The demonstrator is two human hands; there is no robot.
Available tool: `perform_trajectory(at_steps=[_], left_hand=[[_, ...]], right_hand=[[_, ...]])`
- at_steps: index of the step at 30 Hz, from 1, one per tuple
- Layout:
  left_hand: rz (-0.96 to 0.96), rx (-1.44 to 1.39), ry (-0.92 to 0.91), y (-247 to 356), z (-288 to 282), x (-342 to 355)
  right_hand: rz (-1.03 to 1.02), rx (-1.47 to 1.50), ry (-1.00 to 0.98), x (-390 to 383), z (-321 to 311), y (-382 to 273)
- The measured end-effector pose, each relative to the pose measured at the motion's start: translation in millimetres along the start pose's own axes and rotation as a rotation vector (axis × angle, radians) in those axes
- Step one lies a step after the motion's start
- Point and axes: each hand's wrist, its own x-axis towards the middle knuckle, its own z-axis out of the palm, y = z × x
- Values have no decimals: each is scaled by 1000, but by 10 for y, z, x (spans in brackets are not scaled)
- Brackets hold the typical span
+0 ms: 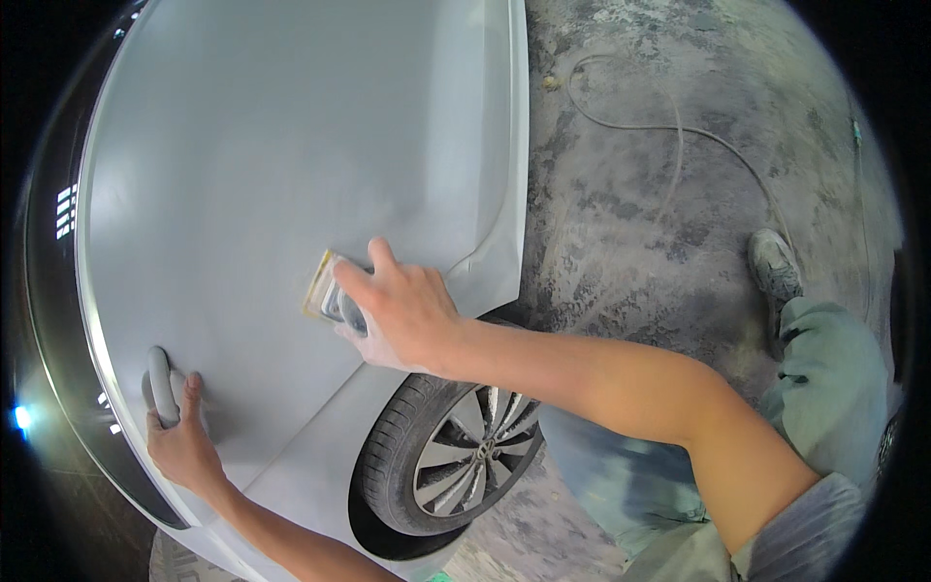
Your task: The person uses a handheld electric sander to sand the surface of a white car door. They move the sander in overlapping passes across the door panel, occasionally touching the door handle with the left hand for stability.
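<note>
A grey, matte car body panel fills the left and middle of the view. My right hand is closed around a hand sanding block, which has a flat rectangular base with a yellowish edge. The block lies against the panel, above the wheel arch. Lower left, my left hand grips the grey door handle, its thumb on one side and its other fingers partly hidden. A panel seam runs between the two hands toward the wheel.
Below my right forearm is a car wheel with a black tyre and spoked rim. Dark window glass borders the panel at left. On the dusty, stained floor lies a thin hose. My shoe shows at right.
</note>
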Motion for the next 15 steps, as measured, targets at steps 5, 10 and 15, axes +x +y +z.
perform_trajectory(at_steps=[5,10,15], left_hand=[[13,-13,24,41,-38,-31],[-15,0,12,51,-27,-22],[51,35,76,8,19,-11]], right_hand=[[64,-17,361,638,-227,395],[76,9,607,804,-472,434],[-15,-19,294,151,0,173]])
